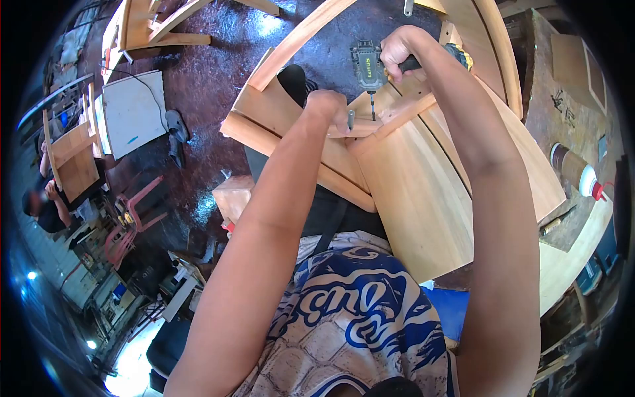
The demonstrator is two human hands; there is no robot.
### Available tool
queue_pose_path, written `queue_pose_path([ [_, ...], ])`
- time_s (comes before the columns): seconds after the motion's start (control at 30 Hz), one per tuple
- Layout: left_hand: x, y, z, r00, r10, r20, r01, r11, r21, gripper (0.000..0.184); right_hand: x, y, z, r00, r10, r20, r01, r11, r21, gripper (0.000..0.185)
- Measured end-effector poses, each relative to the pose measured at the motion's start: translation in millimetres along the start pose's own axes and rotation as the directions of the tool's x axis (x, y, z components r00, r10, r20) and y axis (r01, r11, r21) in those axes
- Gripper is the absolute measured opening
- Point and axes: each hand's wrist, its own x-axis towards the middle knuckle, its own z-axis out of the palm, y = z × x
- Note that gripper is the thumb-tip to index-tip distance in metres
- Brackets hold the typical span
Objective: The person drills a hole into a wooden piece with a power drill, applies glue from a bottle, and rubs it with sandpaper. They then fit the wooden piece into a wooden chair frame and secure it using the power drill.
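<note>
My right hand (398,51) is closed around the grip of a dark cordless drill (368,64). The drill's thin bit points down at a wooden crosspiece (397,119) of a chair-like wooden frame, its tip at or very near the wood. Just left of the bit, my left hand (327,108) is closed, with a small grey metal piece (350,120) showing at its fingers; what it belongs to is hidden. Below the crosspiece spread the frame's pale wooden slats (417,198). A curved wooden rail (301,41) rises beyond my left hand.
A worktable (559,126) on the right bears a glue bottle (582,173) with a red cap and a wooden-handled tool (555,223). A wooden block (233,198) is beside my left arm. At far left, another person (49,205) is near a wooden chair part; a pink chair (135,218) stands closer.
</note>
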Motion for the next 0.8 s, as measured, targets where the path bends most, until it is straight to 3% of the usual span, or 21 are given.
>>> queue_pose_path([
  [0.43,3,-2,1,0.998,0.024,0.058,-0.020,0.998,-0.056,0.060,10,-1,-2,1.000,0.018,0.004,-0.018,1.000,-0.023,0.017],
  [0.7,3,-1,1,0.999,0.033,0.036,-0.032,0.999,-0.023,0.060,15,-3,-6,0.999,-0.007,0.046,0.014,0.988,-0.154,0.015],
  [0.8,1,0,0,0.998,0.038,0.044,-0.036,0.999,-0.030,0.061,17,0,-5,0.998,-0.003,0.068,0.010,0.994,-0.105,0.015],
])
